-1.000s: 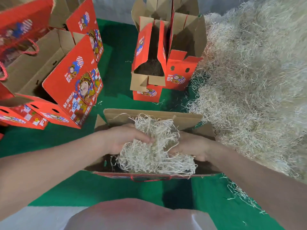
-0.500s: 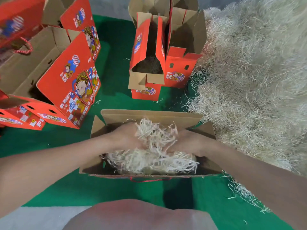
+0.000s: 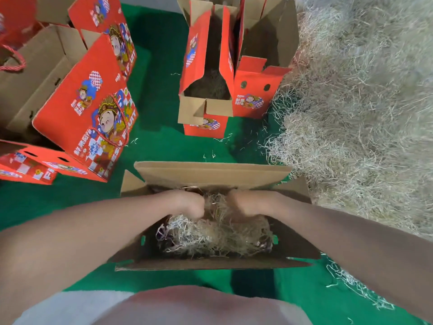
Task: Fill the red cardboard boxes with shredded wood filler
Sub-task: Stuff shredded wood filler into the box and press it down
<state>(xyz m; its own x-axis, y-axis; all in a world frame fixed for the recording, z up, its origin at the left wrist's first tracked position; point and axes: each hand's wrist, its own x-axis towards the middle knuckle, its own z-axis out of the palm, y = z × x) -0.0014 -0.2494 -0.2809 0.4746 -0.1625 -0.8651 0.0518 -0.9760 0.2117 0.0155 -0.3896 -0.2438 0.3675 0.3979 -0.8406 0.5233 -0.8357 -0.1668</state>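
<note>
An open cardboard box (image 3: 210,174) stands on the green mat right in front of me, its brown flaps spread. A wad of shredded wood filler (image 3: 210,238) lies low inside it. My left hand (image 3: 187,204) and my right hand (image 3: 246,204) are both down in the box, close together. Their fingers are curled into the top of the wad, with strands showing between them. The fingertips are hidden in the filler.
A large heap of shredded wood filler (image 3: 363,113) fills the right side. Two upright red boxes (image 3: 206,66) (image 3: 257,90) stand behind, the left one holding filler. More red boxes (image 3: 89,109) lie tilted at the left. Loose strands litter the green mat (image 3: 159,127).
Both hands have moved down into the box with the wad. The filler stood above the rim a second ago and now sits well below it.
</note>
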